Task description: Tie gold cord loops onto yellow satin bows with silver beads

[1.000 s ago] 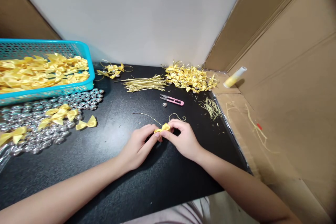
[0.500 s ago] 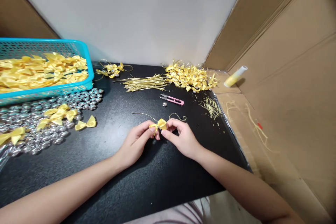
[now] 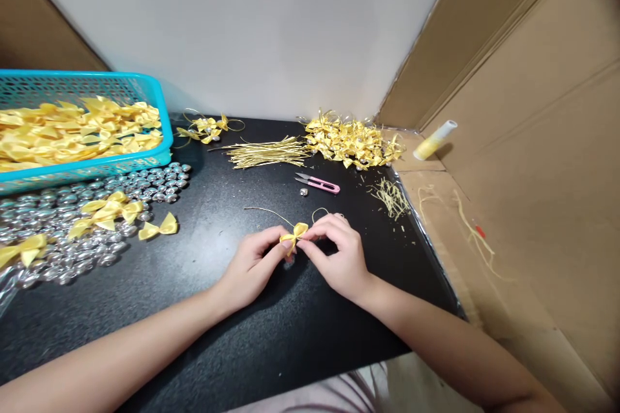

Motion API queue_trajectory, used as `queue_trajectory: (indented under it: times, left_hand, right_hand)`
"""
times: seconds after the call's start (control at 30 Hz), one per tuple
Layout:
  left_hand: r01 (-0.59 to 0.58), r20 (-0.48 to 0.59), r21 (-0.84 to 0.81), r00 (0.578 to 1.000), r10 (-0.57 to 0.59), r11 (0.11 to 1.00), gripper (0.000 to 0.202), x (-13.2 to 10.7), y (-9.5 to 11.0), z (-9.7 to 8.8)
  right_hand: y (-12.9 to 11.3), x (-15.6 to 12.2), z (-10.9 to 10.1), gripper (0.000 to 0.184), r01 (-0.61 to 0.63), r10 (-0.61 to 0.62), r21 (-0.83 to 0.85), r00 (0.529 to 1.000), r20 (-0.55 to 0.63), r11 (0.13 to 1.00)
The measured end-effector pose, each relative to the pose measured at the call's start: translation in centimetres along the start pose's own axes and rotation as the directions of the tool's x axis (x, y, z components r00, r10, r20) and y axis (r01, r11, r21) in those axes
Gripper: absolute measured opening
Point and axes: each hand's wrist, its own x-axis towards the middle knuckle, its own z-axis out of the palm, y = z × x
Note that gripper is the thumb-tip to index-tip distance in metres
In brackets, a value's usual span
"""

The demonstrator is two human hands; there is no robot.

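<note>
A small yellow ribbon bow (image 3: 294, 233) is pinched between both hands over the black table (image 3: 203, 310). My left hand (image 3: 252, 264) grips the bow's left side with thumb and fingers closed. My right hand (image 3: 339, 251) pinches its right side, fingers curled. A thin gold cord (image 3: 271, 211) runs from the bow back over the table, and a loop of it shows above my right hand. A small silver bell (image 3: 289, 262) seems to hang just under the bow.
A turquoise basket (image 3: 159, 110) of yellow bows stands far left, with silver bells (image 3: 72, 226) and loose bows (image 3: 159, 227) before it. Gold cords (image 3: 266, 153), finished bows (image 3: 353, 142), pink snips (image 3: 320, 184), cord scraps (image 3: 390, 197) and a yellow tube (image 3: 433, 141) lie behind. Cardboard walls the right.
The bow has turned between my fingers from lying flat to showing both loops. My right hand has closed in further over the bow's right side.
</note>
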Motion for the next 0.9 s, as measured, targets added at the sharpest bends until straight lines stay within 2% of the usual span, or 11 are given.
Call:
queue_trajectory:
  times: [0.17, 0.27, 0.33, 0.4, 0.53, 0.77, 0.9]
  left_hand:
    - [-0.035, 0.012, 0.027, 0.999, 0.034, 0.999, 0.029, -0.06, 0.04, -0.1]
    - [-0.064, -0.065, -0.017, 0.996, 0.062, 0.998, 0.014, -0.25, -0.09, 0.08]
    - [-0.071, -0.111, -0.082, 0.992, 0.062, 0.994, 0.019, -0.37, -0.22, 0.27]
    - [-0.091, -0.1, -0.112, 0.992, 0.08, 0.99, 0.028, -0.42, -0.33, 0.41]
    - [-0.14, -0.029, -0.087, 0.99, 0.138, 0.986, 0.018, -0.33, -0.33, 0.27]
    - [-0.076, -0.079, -0.042, 0.994, 0.072, 0.996, 0.014, -0.07, -0.04, -0.04]
    - [-0.049, -0.055, -0.067, 0.997, 0.045, 0.997, 0.014, -0.06, -0.15, -0.04]
  right_hand:
    - [0.07, 0.0, -0.04, 0.014, -0.007, 0.008, -0.01, 0.999, 0.052, 1.0]
    - [0.15, -0.07, -0.05, 0.014, 0.012, -0.009, -0.03, 0.996, 0.091, 0.999]
    - [0.22, -0.14, -0.08, 0.013, 0.033, -0.027, -0.048, 0.993, 0.112, 0.998]
    - [0.3, -0.21, -0.16, 0.013, 0.05, -0.041, -0.067, 0.99, 0.135, 0.996]
    - [0.45, -0.25, -0.41, 0.014, 0.067, -0.052, -0.094, 0.986, 0.159, 0.993]
    - [0.59, -0.19, -0.47, 0.015, 0.142, -0.125, -0.129, 0.983, 0.132, 0.981]
    - [0.51, -0.22, -0.59, 0.016, 0.18, -0.157, -0.155, 0.976, 0.149, 0.971]
